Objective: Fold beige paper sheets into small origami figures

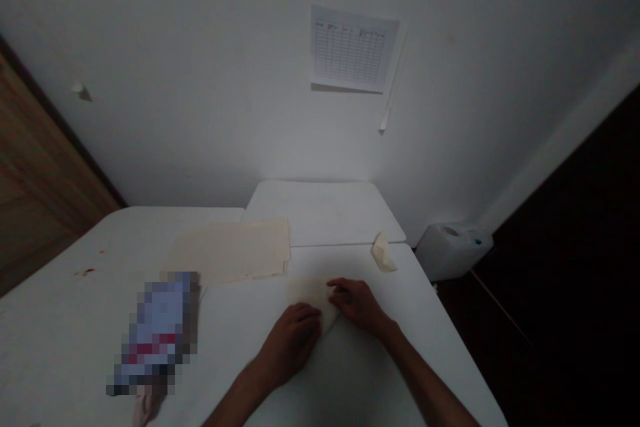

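Observation:
A small, thin, pale beige sheet [305, 289] lies on the white tabletop between my hands, with one part narrowing to a slanted edge near me. My left hand [294, 335] is closed at its near left side, fingers curled together against it. From the right, my right hand [356, 301] pinches its edge with bent fingers. The fingers hide part of the sheet, so its folds cannot be made out. To the right lies a folded piece [383, 253] of similar beige material. Larger overlapping beige sheets [235, 250] are spread flat on the left.
A pixelated blue-and-red item [159, 323] lies on the left of the white table [400, 360]. A white jug-like container [453, 250] stands beyond the right edge. Behind, a printed chart [354, 50] hangs on the wall; wood panelling [40, 167] is at far left.

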The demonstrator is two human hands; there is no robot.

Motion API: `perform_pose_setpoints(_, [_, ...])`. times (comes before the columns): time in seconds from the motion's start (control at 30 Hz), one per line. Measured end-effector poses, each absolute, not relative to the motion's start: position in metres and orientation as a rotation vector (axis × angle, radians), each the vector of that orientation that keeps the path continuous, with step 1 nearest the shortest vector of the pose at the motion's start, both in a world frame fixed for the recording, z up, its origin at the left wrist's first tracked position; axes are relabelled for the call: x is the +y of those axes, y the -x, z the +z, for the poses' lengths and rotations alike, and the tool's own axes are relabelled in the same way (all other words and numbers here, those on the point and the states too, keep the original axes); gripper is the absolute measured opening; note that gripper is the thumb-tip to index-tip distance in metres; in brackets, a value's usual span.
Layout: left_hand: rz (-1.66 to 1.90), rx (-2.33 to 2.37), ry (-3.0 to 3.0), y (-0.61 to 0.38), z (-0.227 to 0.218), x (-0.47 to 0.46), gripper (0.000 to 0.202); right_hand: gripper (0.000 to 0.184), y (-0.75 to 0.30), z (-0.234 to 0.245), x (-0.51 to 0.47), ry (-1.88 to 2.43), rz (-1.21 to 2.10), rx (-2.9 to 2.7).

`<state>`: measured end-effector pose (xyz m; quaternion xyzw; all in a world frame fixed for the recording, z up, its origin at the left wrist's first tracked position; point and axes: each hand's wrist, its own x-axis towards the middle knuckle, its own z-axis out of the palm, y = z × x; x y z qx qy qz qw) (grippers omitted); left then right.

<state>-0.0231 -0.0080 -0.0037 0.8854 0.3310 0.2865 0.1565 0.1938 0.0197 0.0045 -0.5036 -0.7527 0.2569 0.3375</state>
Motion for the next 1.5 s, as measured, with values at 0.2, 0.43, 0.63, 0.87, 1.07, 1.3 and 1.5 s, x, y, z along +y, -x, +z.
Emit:
perform_pose_setpoints(0.2, [0.814, 1.018, -2.519, 0.020, -0.005, -0.006, 0.009, 0.030, -0.189, -0.007, 0.022, 1.343, 0.591, -1.966])
perform_pose_setpoints(0.43, [0.811, 1.029, -2.623, 0.017, -0.012, -0.005, 0.009, 0.036, -0.185, -0.014, 0.022, 1.323, 0.524, -1.928])
perform_pose_setpoints(0.63, [0.779, 1.055, -2.696, 0.017, -0.012, -0.007, 0.010, 0.032, -0.183, -0.013, 0.020, 1.354, 0.487, -1.885])
perform_pose_setpoints(0.87, [0.737, 1.066, -2.706, 0.016, -0.011, -0.007, 0.009, 0.034, -0.180, -0.008, 0.019, 1.367, 0.472, -1.900])
perform_pose_setpoints(1.07, [0.708, 1.039, -2.684, 0.017, -0.009, -0.007, 0.015, 0.035, -0.177, -0.009, 0.019, 1.408, 0.492, -1.867])
perform_pose_setpoints(1.3, [0.677, 1.043, -2.666, 0.016, -0.005, -0.008, 0.015, 0.034, -0.175, -0.008, 0.018, 1.389, 0.446, -1.871])
perform_pose_setpoints(1.5, [0.699, 1.018, -2.675, 0.017, -0.008, -0.007, 0.017, 0.033, -0.174, -0.009, 0.019, 1.411, 0.424, -1.884])
